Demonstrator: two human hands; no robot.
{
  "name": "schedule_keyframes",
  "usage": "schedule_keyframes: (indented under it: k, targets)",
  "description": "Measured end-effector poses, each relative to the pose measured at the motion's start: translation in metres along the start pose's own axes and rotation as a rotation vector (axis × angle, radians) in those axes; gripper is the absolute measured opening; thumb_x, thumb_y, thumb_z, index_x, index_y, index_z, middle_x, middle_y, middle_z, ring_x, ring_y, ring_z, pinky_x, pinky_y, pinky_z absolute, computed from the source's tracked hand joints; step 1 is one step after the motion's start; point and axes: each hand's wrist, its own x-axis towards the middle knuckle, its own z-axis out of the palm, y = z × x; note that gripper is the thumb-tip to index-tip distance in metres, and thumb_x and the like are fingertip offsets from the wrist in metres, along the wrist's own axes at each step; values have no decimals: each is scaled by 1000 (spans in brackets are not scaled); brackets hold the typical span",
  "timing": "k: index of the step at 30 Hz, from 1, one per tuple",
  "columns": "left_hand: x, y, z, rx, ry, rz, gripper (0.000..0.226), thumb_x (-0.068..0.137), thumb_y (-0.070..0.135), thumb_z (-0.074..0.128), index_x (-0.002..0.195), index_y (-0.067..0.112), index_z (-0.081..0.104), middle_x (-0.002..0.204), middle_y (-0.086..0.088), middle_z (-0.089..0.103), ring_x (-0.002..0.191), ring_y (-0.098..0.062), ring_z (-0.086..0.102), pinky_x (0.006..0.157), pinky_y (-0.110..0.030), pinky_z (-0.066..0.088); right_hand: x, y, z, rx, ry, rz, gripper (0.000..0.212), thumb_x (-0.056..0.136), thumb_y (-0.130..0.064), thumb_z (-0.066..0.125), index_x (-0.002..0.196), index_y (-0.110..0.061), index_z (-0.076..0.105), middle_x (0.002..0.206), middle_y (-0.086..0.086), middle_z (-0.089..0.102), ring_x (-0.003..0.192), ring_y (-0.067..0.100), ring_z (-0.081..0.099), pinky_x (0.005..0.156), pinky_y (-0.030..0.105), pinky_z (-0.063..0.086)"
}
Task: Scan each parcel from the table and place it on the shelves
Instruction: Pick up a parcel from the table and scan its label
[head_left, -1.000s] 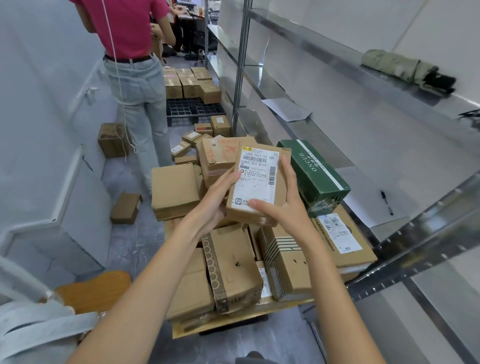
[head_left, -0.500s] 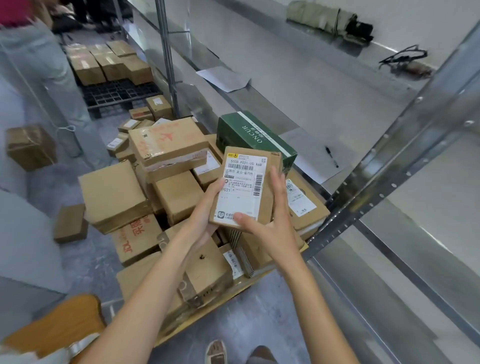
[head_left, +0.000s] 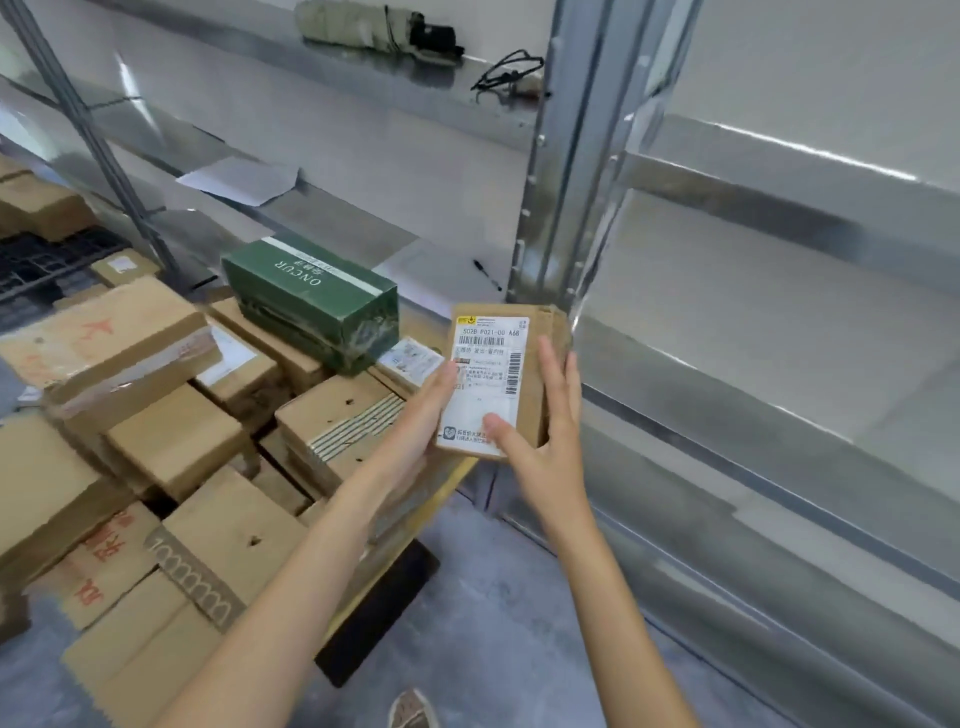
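Now the head view has swung right, and the small parcel (head_left: 511, 382) has come with it: a second ago it was held over the middle of the pile, label up; at this moment it sits at the pile's three o'clock edge, right against the shelf upright (head_left: 566, 208). That reads as the carry toward the shelves getting under way. No scanner shows anywhere in view, so whether the label has been read is something I cannot tell.

Left hand (head_left: 415, 421) cups the parcel's left edge from below, thumb laid on the white label. Right hand (head_left: 545, 421) has its fingers straight up along the right side and its thumb pressed onto the label's lower corner, so the parcel is clamped between thumb and fingers.

Against the earlier frames, the person in the pink top has dropped out of view, the green box (head_left: 311, 301) now lies at ten o'clock of the parcel instead of beside it at three, and the bare metal shelf (head_left: 779, 332) fills the right half. The tabletop (head_left: 400, 551) shows only as a thin edge under the cartons. Next, by my judgement, comes a reach to three o'clock onto that shelf.
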Motion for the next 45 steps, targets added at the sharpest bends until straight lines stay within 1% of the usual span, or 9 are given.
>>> schedule_keyframes:
  k: [4, 7, 8, 11, 18, 22, 27, 32, 45]
  targets:
    - [-3, -27, 65, 222, -65, -5, 43, 109, 44, 34, 142, 27, 57, 138, 2, 66, 121, -8, 64, 104, -27, 50, -30, 15, -75, -42, 173, 66, 88, 86, -14, 77, 141, -60, 26, 168, -6, 1, 132, -29, 0, 115, 25, 14]
    - [-7, -46, 107, 455, -62, 90, 45, 109, 38, 40, 151, 22, 47, 149, 11, 48, 132, 3, 43, 101, -3, 32, -61, 22, -127, -59, 286, 109, 87, 87, -13, 77, 140, -60, 26, 168, -5, 1, 132, -29, 0, 115, 20, 13]
    - [-8, -52, 121, 518, -38, 125, 44, 110, 34, 42, 150, 20, 48, 149, 9, 48, 134, 1, 41, 101, -3, 30, -72, 24, -144, -65, 324, 118, 88, 87, -11, 77, 140, -60, 27, 168, -4, 2, 132, -31, 0, 113, 13, 13]
    - [-13, -74, 168, 730, -72, 244, 41, 109, 24, 47, 148, 10, 50, 153, -6, 48, 144, -19, 40, 121, -32, 28, -108, 29, -192, -74, 433, 133, 89, 86, -8, 77, 140, -59, 29, 168, -4, 4, 130, -34, 2, 102, -5, 11]
    - [-27, -136, 299, 1251, -380, 490, 56, 109, 28, 44, 159, 7, 28, 166, -13, 26, 155, -29, 20, 125, -37, 12, -206, 37, -289, -120, 653, 162, 87, 88, -9, 75, 141, -59, 29, 168, -8, 6, 139, -24, 4, 120, 27, 16]
    - [-52, -159, 373, 1317, -528, 627, 61, 109, 31, 42, 162, 10, 18, 170, -11, 15, 158, -27, 6, 125, -36, 5, -260, 37, -329, -147, 798, 183, 84, 85, -14, 76, 141, -59, 31, 167, -7, 10, 146, -12, 13, 122, 34, 21]
    - [-92, -181, 457, 1362, -704, 742, 62, 109, 32, 39, 162, 11, 15, 171, -12, 10, 159, -29, 2, 126, -40, 3, -318, 37, -372, -185, 988, 217, 84, 78, -31, 72, 136, -73, 28, 167, -11, 8, 141, -23, 4, 112, 19, 17]
    - [-133, -206, 533, 1367, -901, 775, 60, 110, 33, 37, 161, 9, 16, 170, -13, 11, 158, -28, 4, 126, -40, 6, -369, 40, -413, -178, 1146, 236, 84, 79, -28, 73, 136, -72, 30, 167, -11, 11, 148, -11, 7, 106, 4, 18]
    - [-147, -272, 723, 1285, -1080, 763, 67, 109, 26, 46, 163, 14, 8, 171, -9, 9, 159, -26, 1, 127, -43, 5, -393, 77, -560, -305, 1267, 332, 85, 83, -23, 75, 143, -59, 28, 168, -5, 7, 132, -33, 2, 93, -10, 15]
